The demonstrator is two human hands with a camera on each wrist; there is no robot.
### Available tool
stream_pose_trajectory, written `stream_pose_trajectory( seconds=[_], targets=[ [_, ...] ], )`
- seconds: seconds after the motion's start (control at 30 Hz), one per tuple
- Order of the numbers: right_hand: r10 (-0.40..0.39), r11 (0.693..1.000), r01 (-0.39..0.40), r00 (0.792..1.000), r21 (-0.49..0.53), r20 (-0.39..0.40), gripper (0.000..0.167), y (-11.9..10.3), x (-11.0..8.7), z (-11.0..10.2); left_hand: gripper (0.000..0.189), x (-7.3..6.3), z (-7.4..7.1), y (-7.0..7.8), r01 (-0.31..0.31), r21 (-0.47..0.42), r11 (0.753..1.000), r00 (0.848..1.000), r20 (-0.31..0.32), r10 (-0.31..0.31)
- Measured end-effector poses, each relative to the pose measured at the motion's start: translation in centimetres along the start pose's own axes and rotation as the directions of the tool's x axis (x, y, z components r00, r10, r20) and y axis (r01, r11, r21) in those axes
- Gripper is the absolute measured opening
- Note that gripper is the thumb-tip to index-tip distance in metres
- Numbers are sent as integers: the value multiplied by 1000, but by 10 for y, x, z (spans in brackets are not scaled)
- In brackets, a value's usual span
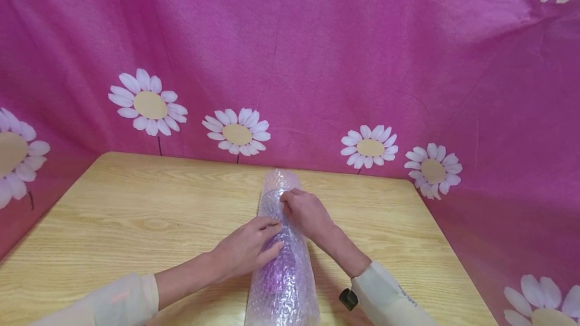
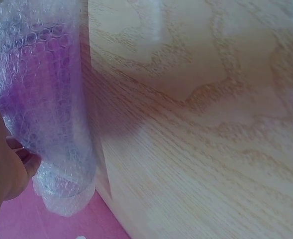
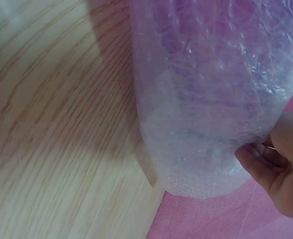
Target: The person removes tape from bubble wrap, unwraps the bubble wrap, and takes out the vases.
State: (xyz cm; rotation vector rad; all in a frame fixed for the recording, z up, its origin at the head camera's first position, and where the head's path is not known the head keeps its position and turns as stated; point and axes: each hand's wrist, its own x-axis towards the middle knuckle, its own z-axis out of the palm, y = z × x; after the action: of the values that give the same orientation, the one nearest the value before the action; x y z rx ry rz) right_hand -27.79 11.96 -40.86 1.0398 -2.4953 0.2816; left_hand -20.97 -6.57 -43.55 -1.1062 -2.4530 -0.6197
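Observation:
A long roll of clear bubble wrap [image 1: 290, 301] stretches from front to back on the wooden table, in the middle of the head view. Through the plastic shows a purple object [image 1: 274, 273], its details blurred by the bubbles. My left hand [image 1: 242, 248] comes from the left and rests on the roll over the purple object, thumb and fingers spread slightly apart. Farther up, my right hand [image 1: 308, 213] pinches the wrap with bent fingers. In the right wrist view, fingertips [image 3: 255, 162] press together on the wrap [image 3: 201, 134] close to the roll's far end.
The wooden table [image 1: 172, 205] runs back to a pink cloth backdrop [image 1: 299, 64] printed with white daisies. This cloth also hangs along both sides. A small dark object [image 1: 348, 299] sits by the right sleeve [image 1: 385, 293].

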Motion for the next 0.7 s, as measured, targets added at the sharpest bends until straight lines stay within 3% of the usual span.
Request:
stream_pose_trajectory(
  seconds=[0.47, 0.7],
  targets=[
    [65, 993, -58, 996, 100, -66, 13, 5, -3, 3, 39, 1, -2, 2, 3, -6, 1000, 1000, -7, -3],
    [103, 985, -93, 993, 143, -61, 11, 6, -4, 2, 39, 1, -1, 2, -16, 0, 1000, 1000, -26, 16]
  ],
)
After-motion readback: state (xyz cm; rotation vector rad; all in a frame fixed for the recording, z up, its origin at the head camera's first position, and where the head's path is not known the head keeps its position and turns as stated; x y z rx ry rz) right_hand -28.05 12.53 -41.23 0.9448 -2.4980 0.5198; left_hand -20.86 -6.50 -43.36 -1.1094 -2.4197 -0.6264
